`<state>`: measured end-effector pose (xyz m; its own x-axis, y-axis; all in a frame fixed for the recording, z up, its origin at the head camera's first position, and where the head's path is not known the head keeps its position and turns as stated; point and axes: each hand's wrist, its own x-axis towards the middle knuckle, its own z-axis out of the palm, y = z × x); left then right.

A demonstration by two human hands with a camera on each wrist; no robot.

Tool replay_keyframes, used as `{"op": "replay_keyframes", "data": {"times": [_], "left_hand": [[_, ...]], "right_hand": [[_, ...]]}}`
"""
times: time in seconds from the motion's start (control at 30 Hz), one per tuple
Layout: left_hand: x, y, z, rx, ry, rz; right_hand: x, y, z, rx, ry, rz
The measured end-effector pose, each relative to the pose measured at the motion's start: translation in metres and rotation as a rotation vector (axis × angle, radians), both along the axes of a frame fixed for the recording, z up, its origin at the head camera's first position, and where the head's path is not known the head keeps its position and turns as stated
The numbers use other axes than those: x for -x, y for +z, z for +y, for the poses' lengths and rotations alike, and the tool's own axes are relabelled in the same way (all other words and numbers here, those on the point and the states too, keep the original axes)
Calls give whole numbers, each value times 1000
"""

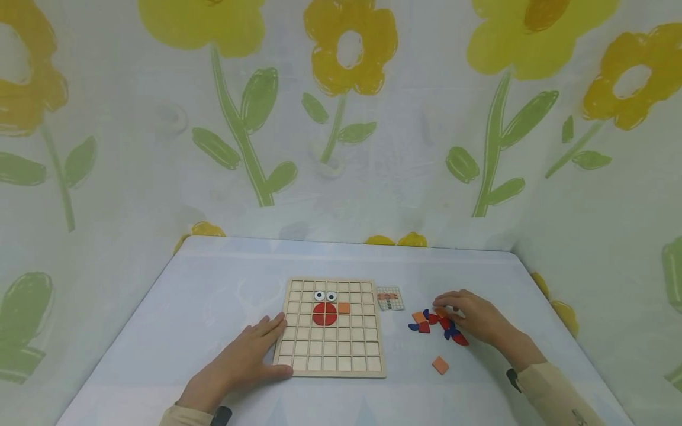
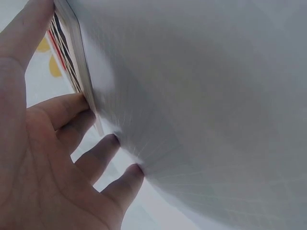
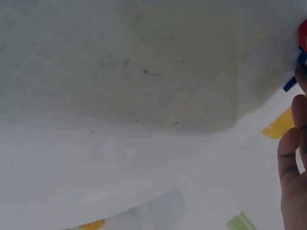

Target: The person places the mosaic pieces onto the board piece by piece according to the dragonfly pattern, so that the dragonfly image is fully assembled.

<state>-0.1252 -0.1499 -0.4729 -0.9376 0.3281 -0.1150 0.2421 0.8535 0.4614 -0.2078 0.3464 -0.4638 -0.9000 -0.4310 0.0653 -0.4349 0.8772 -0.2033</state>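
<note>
My left hand [image 1: 247, 358] is spread along the left edge of a wooden grid board [image 1: 330, 377], fingertips and thumb against its frame, as the left wrist view also shows. On the board lie two eye pieces [image 1: 325, 296], a red circle [image 1: 325, 314] made of quarter pieces, and an orange square [image 1: 344, 308] to the right of it. My right hand [image 1: 474, 313] reaches over a pile of red, blue and orange pieces [image 1: 444, 324]. Its fingertips are at an orange piece [image 1: 441, 312]; I cannot tell whether they pinch it.
A small pattern card [image 1: 391, 299] lies just right of the board. Nearer the front, a loose orange square [image 1: 440, 365] is apart from the pile. The white table [image 1: 224, 278] meets flower-printed walls at the back and sides.
</note>
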Motion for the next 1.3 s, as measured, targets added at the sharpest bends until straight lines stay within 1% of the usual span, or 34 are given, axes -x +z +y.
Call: {"op": "replay_keyframes", "data": {"times": [0.23, 0.43, 0.6, 0.77, 1.03, 1.13, 1.3], "left_hand": [[0, 0, 0, -2, -5, 9], [0, 2, 1, -6, -6, 9], [0, 2, 1, -8, -14, 12], [-1, 2, -1, -12, -30, 24], [-1, 0, -3, -25, -50, 29], [-1, 1, -3, -27, -47, 25], [-2, 2, -3, -26, -35, 14]], "right_hand": [[-1, 5, -1, -26, 22, -11], [0, 6, -1, -57, -4, -34], [0, 7, 0, -65, -5, -20], [1, 7, 1, -54, -18, -24], [3, 5, 1, -15, -65, -100], [3, 4, 1, -6, -70, -103], [3, 2, 1, -7, -54, -86]]}}
